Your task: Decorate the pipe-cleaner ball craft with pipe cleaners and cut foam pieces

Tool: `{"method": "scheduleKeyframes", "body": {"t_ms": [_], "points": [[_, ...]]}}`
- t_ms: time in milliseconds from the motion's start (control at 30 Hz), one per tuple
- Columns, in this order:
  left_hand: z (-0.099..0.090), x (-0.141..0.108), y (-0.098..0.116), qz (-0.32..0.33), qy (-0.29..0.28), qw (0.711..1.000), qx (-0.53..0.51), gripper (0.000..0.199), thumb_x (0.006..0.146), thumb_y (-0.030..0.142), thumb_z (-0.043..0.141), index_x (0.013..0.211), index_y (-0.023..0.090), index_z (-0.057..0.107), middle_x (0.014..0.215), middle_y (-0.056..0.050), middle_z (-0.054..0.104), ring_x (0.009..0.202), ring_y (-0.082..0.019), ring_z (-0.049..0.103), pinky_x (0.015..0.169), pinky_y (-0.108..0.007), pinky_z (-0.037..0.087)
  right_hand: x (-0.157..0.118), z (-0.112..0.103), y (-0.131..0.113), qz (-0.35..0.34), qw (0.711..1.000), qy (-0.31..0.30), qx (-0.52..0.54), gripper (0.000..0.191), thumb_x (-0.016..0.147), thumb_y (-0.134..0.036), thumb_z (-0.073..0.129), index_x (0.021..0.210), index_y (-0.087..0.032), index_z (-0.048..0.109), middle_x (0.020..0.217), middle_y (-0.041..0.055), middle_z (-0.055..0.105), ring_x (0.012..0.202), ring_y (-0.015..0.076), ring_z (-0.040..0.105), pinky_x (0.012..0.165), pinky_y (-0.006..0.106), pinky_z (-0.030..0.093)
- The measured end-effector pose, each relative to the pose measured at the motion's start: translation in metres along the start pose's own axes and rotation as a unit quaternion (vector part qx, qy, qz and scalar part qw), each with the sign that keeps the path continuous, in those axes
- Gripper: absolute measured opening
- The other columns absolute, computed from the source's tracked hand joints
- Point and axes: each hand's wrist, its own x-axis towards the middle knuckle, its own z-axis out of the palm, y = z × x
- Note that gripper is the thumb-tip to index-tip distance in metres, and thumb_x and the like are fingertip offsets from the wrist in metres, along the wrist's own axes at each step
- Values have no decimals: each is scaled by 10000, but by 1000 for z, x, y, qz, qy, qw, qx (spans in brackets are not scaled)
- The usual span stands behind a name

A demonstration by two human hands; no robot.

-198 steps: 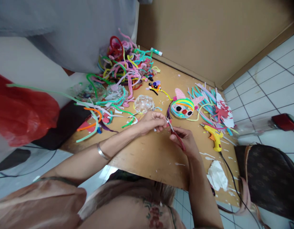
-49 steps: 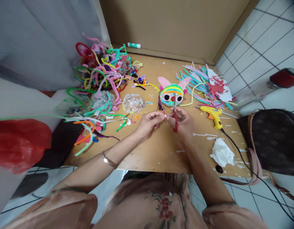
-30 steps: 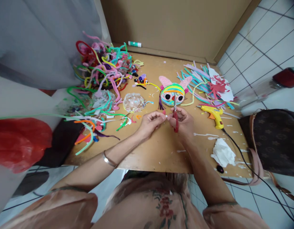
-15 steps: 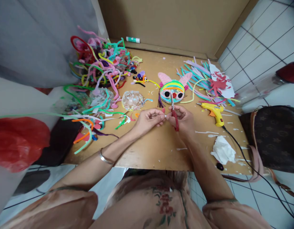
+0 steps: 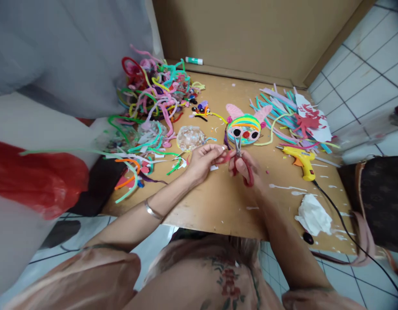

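Observation:
My right hand is closed around scissors with red handles; their blades point away from me and stand slightly apart. To their left, my left hand pinches a small pinkish-red piece, partly hidden by the fingers. Whether it is paper or foam I cannot tell. A white scrap lies on the table just below the left fingertips. Just beyond both hands sits a colourful animal face with pink ears, round black eyes and a red nose.
Left stands a tangled heap of pipe cleaners, with a clear plastic piece nearer the middle. On the right are more pipe cleaners, a yellow glue gun with a cord, and crumpled tissue. A glue stick lies at the back.
My hands have come apart a little, and the scissors have turned in my right hand. The white scrap now shows below my left hand. The whole view has shifted.

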Motion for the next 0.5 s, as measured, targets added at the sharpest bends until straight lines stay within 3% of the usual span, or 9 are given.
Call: {"method": "scheduleKeyframes", "body": {"t_ms": [167, 500], "points": [[0, 2, 3, -29, 13, 998, -61, 276, 618, 285, 842, 677, 128, 622, 703, -19, 700, 625, -94, 656, 689, -240, 549, -3, 6, 6, 30, 997, -67, -7, 467, 776, -666, 632, 905, -224, 555, 634, -49, 506, 562, 120, 480, 531, 257, 358], [5, -2, 6, -39, 42, 995, -78, 224, 629, 248, 814, 666, 125, 631, 615, 7, 657, 527, -70, 604, 598, -205, 509, 0, 16, 9, 34, 998, -35, -36, 492, 713, -666, 694, 859, -216, 558, 562, -74, 508, 447, 77, 399, 455, 230, 305]]}}
